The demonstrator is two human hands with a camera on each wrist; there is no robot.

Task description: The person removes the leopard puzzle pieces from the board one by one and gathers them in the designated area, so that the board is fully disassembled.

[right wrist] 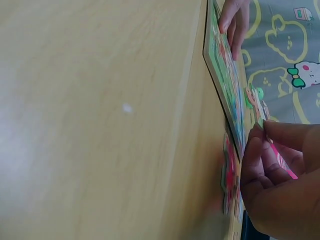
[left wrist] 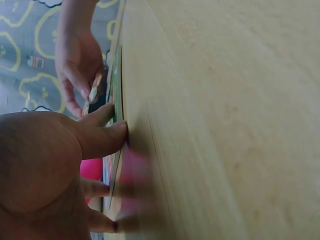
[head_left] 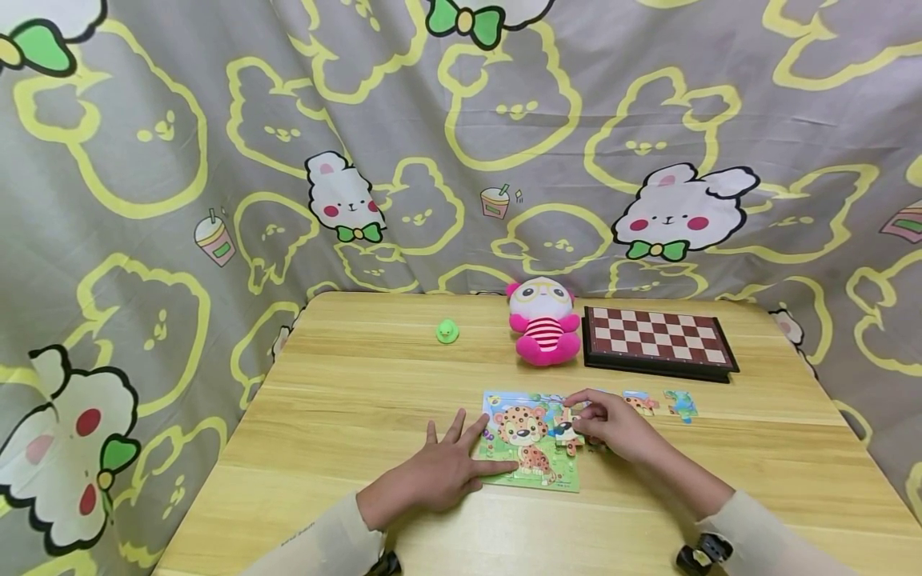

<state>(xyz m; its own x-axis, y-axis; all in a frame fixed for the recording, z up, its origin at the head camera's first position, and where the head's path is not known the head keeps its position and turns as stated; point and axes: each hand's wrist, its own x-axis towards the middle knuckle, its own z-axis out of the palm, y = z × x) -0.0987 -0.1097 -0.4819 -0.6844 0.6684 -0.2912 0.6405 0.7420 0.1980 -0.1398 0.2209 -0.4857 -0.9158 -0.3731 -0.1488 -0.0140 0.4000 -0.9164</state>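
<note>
A jigsaw puzzle board (head_left: pixel 565 483) with a spotted cartoon leopard lies flat on the table. My left hand (head_left: pixel 438 472) rests at its left side, fingers spread, the index finger and thumb reaching over its lower left part. My right hand (head_left: pixel 612 424) pinches a puzzle piece (head_left: pixel 567 432) between thumb and fingers over the board's right side. In the right wrist view this puzzle piece (right wrist: pixel 257 107) is held tilted, apart from the board. Loose pieces lie right of the board, among them an orange spotted piece (head_left: pixel 639 402) and a blue-green piece (head_left: pixel 681 406).
Behind the board sits a pink and white plush toy (head_left: pixel 543 328), with a folding chessboard (head_left: pixel 657 340) to its right. A small green duck toy (head_left: pixel 447 331) stands farther left. A patterned curtain (head_left: pixel 403 160) hangs behind the wooden table (head_left: pixel 346 400).
</note>
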